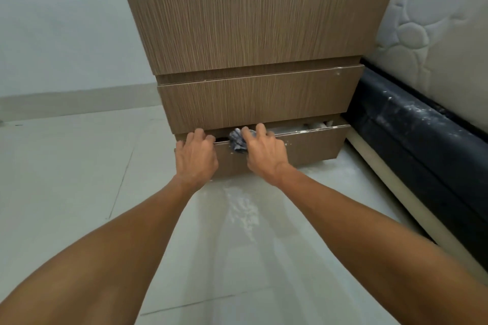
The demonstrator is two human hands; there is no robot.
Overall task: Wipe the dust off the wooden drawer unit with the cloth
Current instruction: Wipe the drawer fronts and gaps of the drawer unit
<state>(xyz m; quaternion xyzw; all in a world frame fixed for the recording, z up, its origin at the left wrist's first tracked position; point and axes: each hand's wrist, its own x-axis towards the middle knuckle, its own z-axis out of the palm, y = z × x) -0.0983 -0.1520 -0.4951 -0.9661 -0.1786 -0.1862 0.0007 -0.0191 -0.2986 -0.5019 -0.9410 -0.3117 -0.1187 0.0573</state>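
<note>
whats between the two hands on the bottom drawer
In the head view, a crumpled blue-grey cloth sits between the left hand and right hand, draped over the bottom drawer's top edge.

The pale tiled floor (66, 192) carries the wooden drawer unit (253, 66), which stands upright on it beside the dark bed base (412, 134) — the two just apart. A smear of white dust (241, 208) lies on the tiles directly before the unit's bottom drawer (311, 145) — patchy and streaked.
</note>
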